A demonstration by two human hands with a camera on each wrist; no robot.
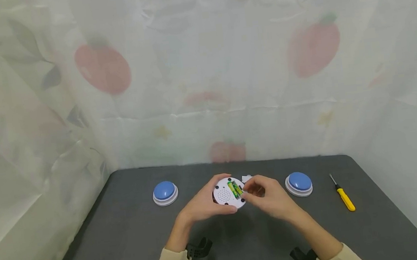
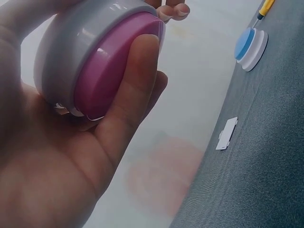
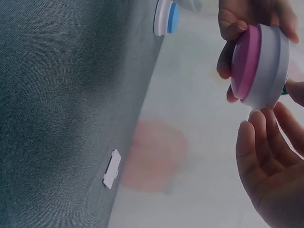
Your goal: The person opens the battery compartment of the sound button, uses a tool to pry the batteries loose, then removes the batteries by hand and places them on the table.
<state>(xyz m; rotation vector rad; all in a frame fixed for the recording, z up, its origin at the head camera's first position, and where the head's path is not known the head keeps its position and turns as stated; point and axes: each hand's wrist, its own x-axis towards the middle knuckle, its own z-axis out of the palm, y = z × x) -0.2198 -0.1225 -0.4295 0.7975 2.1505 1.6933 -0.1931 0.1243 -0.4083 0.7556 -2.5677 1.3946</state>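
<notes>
My left hand [image 1: 204, 201] grips a round push button, its white base [image 1: 223, 194] turned toward me. Its pink cap [image 2: 107, 71] faces away, under the left fingers. An open battery slot in the base shows two green-and-yellow batteries [image 1: 234, 189] side by side. My right hand [image 1: 270, 197] is at the right edge of the base. In the right wrist view its thumb [image 3: 297, 91] touches the base beside a bit of green, and the other fingers [image 3: 261, 142] lie loosely bent near the rim. The right index tip is partly hidden.
A white battery cover [image 2: 228, 134] lies on the dark grey table [image 1: 128, 240] behind the hands. One blue push button [image 1: 164, 192] stands at the left, another blue push button [image 1: 299, 183] at the right. A yellow-handled screwdriver [image 1: 345, 198] lies farther right. Pale curtains [image 1: 203, 84] surround the table.
</notes>
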